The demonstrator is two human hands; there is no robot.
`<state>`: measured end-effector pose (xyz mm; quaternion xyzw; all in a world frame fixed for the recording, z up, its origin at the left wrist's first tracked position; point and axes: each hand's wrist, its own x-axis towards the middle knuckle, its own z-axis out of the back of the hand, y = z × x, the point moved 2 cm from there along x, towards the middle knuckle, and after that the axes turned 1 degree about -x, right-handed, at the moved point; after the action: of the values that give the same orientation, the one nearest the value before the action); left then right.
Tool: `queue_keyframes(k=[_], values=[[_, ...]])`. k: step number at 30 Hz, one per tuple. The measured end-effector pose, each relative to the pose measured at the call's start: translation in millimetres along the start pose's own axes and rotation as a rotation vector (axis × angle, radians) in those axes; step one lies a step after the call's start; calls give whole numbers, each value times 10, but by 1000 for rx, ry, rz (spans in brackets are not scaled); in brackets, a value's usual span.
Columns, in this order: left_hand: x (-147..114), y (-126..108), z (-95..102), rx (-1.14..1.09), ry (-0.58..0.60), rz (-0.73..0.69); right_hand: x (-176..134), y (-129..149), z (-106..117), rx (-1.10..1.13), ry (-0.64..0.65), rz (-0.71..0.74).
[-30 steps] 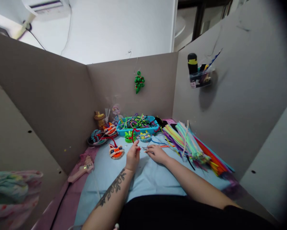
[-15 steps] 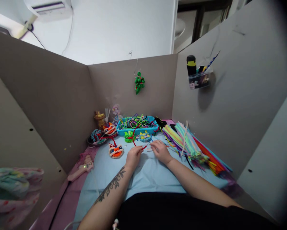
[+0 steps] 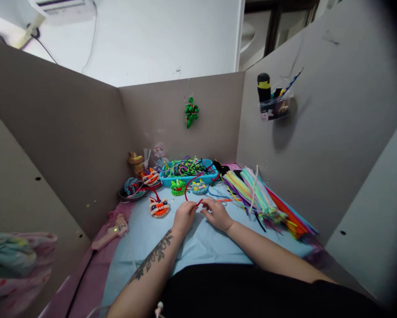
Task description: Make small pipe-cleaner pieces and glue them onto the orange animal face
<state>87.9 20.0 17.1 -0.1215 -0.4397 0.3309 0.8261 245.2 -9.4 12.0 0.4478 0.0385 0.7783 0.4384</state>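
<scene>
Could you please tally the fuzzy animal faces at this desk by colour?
Orange-and-white faces: 2
Green face: 1
Blue-and-yellow face: 1
Total: 4, leaving out the blue-and-red piece at the bowl, which is too unclear to call a face.

Quick tally: one left hand [image 3: 184,216], one right hand [image 3: 217,215], one curved red pipe cleaner [image 3: 186,192]. At least four critter faces: two orange ones [image 3: 159,208], one green face [image 3: 177,188], one blue-and-yellow face [image 3: 199,187]. Also one blue tray [image 3: 188,181], one glue gun [image 3: 109,236], one hanging green ornament [image 3: 191,112]. Bundled pipe cleaners [image 3: 261,194]? Lost count lol.
</scene>
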Motion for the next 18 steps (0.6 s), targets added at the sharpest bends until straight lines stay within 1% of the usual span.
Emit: queue_keyframes(k=[4, 7, 9, 10, 12, 14, 15, 16, 17, 18], values=[[1, -24, 3, 7, 17, -14, 1, 13, 1, 108, -117, -113], [7, -31, 10, 1, 24, -18, 82, 48, -2, 252, -141, -205], [10, -35, 29, -20, 5, -15, 170, 81, -27, 351, -145, -272], [9, -36, 46, -34, -27, -5, 215, 96, -49, 393, -156, -309], [1, -32, 94, -73, -156, 43, 291, 125, -106, 443, -202, -370], [-19, -11, 137, -117, -313, 139, 325, 153, -161, 444, -281, -396], [-28, 5, 143, -143, -348, 193, 324, 167, -180, 421, -323, -389], [-31, 23, 132, -179, -332, 243, 313, 182, -192, 384, -357, -365], [-28, 44, 106, -230, -268, 289, 296, 198, -198, 335, -371, -326], [-20, 66, 70, -298, -174, 339, 276, 215, -200, 286, -365, -276]])
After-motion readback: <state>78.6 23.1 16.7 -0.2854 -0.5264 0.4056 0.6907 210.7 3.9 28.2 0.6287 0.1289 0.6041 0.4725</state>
